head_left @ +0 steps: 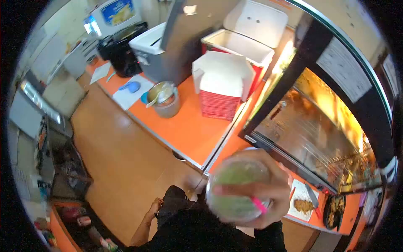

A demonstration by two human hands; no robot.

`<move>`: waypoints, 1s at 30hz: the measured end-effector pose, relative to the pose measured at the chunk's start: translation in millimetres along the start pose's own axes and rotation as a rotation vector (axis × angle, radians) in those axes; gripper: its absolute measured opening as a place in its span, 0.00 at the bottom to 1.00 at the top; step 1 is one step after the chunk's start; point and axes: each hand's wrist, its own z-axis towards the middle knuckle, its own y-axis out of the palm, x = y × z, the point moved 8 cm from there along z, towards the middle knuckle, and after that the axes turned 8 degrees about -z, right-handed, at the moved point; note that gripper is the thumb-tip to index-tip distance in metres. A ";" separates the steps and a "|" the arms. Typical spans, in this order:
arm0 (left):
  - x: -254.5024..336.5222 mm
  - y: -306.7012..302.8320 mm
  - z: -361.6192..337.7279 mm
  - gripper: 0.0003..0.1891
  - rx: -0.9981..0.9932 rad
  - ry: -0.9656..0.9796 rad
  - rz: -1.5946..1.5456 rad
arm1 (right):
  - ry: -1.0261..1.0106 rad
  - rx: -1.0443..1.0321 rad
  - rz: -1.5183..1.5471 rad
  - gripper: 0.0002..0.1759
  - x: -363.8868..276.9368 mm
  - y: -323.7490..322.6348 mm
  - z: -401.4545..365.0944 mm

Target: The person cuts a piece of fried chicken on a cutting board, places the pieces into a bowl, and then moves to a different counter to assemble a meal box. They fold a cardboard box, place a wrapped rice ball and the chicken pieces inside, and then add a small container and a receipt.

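Close to the camera, my right hand (275,189) is wrapped round a clear plastic cup (235,210) of something pale green, seen from its top and blurred. A short pink straw (259,205) shows at the cup's top, by my fingers. My left hand (155,207) hangs low beside my dark clothing, its fingers curled. Whether anything is in that hand is hidden.
The orange counter (189,138) carries a stack of red-sided boxes (219,103), a grey bucket (168,110), coolers (151,63) and a black fryer-like appliance (124,50). Right of me stand a lit glass display cabinet (310,130), a white board (297,191) with food and a knife, and a black pan (335,212).
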 end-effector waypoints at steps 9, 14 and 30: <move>-219.8 -40.7 -67.1 0.13 0.428 -0.042 -0.830 | 0.197 0.149 -0.350 0.33 219.3 126.0 -14.5; -247.0 -41.2 -90.0 0.13 0.535 -0.185 -0.569 | 0.211 0.314 -0.444 0.35 300.9 165.9 -39.7; -141.4 -284.2 -130.9 0.23 0.836 0.002 -0.264 | 0.040 0.440 -0.828 0.30 268.0 293.2 -2.1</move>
